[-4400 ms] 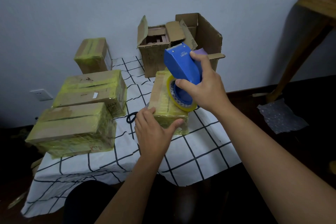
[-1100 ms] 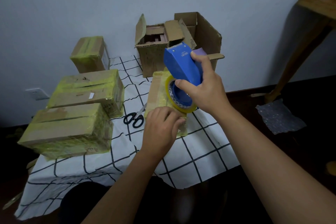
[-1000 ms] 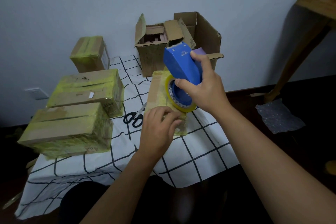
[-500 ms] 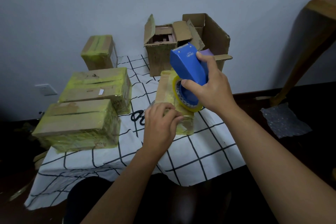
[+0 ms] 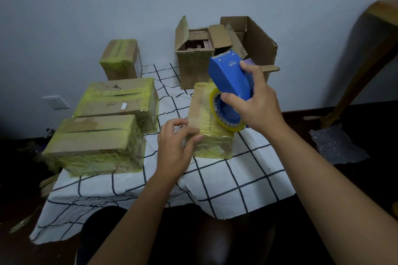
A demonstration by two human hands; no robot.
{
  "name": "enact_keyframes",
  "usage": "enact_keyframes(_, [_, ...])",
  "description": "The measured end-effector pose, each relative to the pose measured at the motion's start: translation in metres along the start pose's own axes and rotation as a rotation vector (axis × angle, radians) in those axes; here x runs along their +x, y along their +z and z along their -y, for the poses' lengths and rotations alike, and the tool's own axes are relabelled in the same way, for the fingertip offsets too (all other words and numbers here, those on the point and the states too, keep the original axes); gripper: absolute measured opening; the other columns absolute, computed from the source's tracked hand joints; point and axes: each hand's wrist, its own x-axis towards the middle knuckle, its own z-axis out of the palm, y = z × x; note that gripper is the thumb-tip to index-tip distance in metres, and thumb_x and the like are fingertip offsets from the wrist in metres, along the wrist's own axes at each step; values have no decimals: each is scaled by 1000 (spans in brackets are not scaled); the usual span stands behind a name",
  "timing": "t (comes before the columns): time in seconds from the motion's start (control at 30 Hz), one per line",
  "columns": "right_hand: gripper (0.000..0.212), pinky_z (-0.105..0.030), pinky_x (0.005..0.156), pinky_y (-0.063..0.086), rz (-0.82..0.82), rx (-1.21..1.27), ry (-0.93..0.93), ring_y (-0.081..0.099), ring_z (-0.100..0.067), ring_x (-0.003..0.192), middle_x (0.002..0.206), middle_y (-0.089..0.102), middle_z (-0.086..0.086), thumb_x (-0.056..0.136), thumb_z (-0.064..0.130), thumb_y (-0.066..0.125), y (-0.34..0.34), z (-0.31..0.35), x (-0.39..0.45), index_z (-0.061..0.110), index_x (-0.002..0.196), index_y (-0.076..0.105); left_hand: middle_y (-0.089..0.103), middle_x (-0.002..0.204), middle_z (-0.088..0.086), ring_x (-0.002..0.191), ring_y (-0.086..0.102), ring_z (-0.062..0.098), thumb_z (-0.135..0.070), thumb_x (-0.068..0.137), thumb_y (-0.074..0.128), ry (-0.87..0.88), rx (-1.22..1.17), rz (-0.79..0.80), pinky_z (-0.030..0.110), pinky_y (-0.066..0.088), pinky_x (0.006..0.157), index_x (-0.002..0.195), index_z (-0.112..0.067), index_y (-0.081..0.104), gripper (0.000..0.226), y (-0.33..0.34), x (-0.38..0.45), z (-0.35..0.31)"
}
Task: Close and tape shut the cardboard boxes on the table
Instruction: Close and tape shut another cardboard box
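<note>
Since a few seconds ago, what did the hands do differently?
The left hand let go of the small taped box's near end and slid to its left corner, fingers now resting on the top edge. It now hides the scissors. The right hand kept its grip on the blue tape dispenser above the box. The other boxes stayed put.

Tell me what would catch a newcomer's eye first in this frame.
The blue tape dispenser gripped in the right hand, above a small taped box at the table's centre that the left hand touches. Three yellow-taped boxes sit left; open boxes stand behind.
</note>
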Motion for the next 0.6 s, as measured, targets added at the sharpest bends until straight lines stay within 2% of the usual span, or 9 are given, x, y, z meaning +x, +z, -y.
enact_keyframes(0.13, [73, -44, 87, 53, 5, -18, 4, 54, -18, 104, 121, 44, 10, 83, 39, 76, 2, 2, 0, 33, 143, 36, 52, 110, -9, 107, 44, 13, -43, 85, 59, 16, 14, 30, 41, 42, 90, 89, -21, 74, 27, -3, 6, -4])
enact_keyframes(0.23, [73, -45, 87, 54, 7, -26, 5, 54, -18, 105, 122, 42, 11, 84, 39, 76, 2, 3, 0, 33, 144, 35, 46, 117, -13, 114, 40, 9, -42, 86, 60, 21, 17, 50, 34, 40, 94, 98, -24, 72, 25, -7, 4, 3])
enact_keyframes(0.3, [73, -44, 86, 54, 8, -25, 8, 54, -18, 105, 122, 43, 11, 84, 39, 76, 1, 2, 0, 34, 144, 35, 42, 118, -13, 117, 41, 9, -36, 87, 63, -17, -29, 15, 22, 39, 96, 103, -20, 70, 24, -10, -2, 9])
enact_keyframes(0.37, [73, -44, 86, 54, 6, -21, 8, 54, -19, 105, 122, 44, 10, 84, 40, 76, 1, 2, 0, 35, 143, 35, 45, 115, -7, 112, 43, 10, -27, 88, 64, -33, -47, -27, 5, 34, 90, 98, -14, 71, 19, -12, -4, 9])
enact_keyframes(0.4, [73, -44, 86, 54, 7, -23, 6, 54, -19, 105, 122, 44, 10, 83, 40, 76, 2, 2, 0, 35, 143, 34, 47, 111, -5, 108, 43, 10, -24, 87, 64, -24, -28, -32, 2, 33, 87, 95, -12, 72, 16, -12, -4, 8])
enact_keyframes(0.47, [73, -44, 86, 54, 14, -37, 0, 54, -19, 105, 122, 44, 10, 83, 41, 76, 2, 2, 1, 35, 143, 34, 50, 107, -5, 103, 44, 9, -22, 87, 64, -12, 1, -6, 3, 32, 85, 91, -12, 72, 13, -14, 0, 8])
enact_keyframes(0.6, [73, -40, 84, 53, 15, -43, -3, 54, -19, 104, 122, 43, 8, 84, 40, 76, 2, 2, 1, 33, 143, 34, 49, 109, -11, 102, 52, 2, -24, 93, 63, -44, -102, 97, 6, 39, 82, 103, -22, 67, 11, -22, 0, 11])
